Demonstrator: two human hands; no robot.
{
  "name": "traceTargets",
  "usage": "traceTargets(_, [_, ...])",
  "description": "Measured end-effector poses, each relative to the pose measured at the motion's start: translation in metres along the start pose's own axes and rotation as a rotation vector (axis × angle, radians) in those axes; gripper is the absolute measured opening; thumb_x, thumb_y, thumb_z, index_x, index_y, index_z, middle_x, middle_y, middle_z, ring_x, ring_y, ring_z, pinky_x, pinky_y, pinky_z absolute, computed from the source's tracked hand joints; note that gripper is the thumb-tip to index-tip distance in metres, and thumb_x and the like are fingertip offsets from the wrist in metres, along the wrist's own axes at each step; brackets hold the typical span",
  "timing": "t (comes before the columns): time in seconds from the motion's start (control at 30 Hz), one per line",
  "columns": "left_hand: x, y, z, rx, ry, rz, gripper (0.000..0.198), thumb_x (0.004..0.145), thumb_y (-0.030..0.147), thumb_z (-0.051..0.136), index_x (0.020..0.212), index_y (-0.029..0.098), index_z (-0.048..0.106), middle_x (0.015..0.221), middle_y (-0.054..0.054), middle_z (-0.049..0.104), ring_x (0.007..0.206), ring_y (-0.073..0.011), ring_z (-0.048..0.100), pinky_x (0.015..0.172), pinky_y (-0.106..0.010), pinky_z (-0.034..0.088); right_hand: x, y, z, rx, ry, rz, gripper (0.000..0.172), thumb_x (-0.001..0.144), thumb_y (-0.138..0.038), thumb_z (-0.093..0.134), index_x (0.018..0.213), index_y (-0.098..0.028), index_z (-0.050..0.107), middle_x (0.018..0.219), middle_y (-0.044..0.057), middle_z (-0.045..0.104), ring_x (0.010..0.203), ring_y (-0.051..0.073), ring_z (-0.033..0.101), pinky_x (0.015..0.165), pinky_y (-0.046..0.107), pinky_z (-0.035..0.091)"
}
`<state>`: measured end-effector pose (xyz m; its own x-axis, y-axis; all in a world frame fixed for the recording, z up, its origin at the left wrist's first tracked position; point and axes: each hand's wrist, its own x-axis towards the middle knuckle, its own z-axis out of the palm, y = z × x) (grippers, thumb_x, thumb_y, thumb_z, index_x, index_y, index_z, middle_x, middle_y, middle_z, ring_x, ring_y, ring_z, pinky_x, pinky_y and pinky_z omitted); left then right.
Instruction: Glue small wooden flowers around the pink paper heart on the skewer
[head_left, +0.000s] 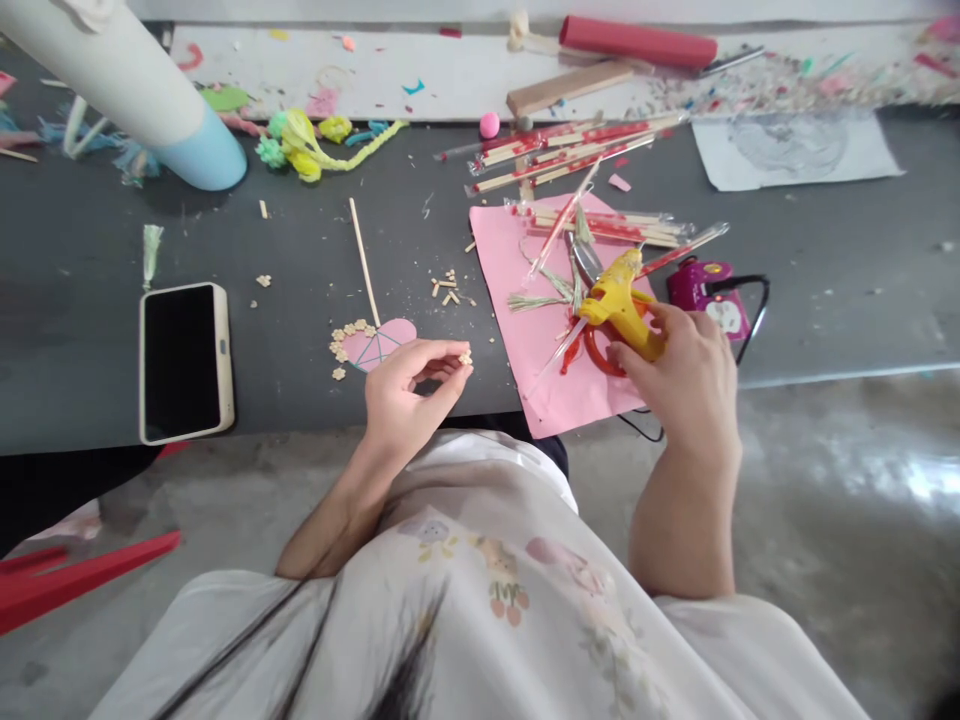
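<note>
A small wooden piece (466, 357) is pinched between the fingertips of the left hand (409, 395), just right of a pink heart (382, 340) on a stick, whose edge is lined with similar pieces. A yellow glue gun (619, 295) is gripped by the right hand (686, 375) over a pink sheet (525, 340). A phone (185, 360) is seen well left of the left hand.

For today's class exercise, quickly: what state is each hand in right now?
Left hand: fingers pinched shut on a small wooden piece.
Right hand: closed around the yellow glue gun, over the pink paper.
</note>
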<state>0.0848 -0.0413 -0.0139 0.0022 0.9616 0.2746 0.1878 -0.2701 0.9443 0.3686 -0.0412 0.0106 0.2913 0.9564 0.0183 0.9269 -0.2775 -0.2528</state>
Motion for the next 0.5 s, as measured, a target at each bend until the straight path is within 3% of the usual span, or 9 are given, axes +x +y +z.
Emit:
traceTargets(0.27, [0.002,0.0062,0.0046,-0.106,-0.004,-0.083,0.02,0.076,0.013,0.077,0.094,0.021,0.076,0.082,0.001,0.075,0.069,-0.0062,0.07,0.069,-0.014,0.06,0.0019,0.0012,0.0016,0.113,-0.007,0.052,0.06,0.076,-0.032,0.069,0.132,-0.02,0.053,0.117,0.014,0.067,0.109,0.033,0.061,0.096,0.051,0.046])
traceTargets(0.5, [0.0008,0.0082,0.0048,-0.163,-0.029,-0.194,0.018,0.075,0.017,0.079,0.093,0.019,0.077,0.081,-0.001,0.075,0.068,-0.0073,0.07,0.067,-0.015,0.06,0.009,0.0023,0.0033,0.109,0.01,-0.006,0.056,0.075,-0.034,0.066,0.128,-0.02,0.055,0.111,0.014,0.067,0.102,0.031,0.061,0.09,0.048,0.046])
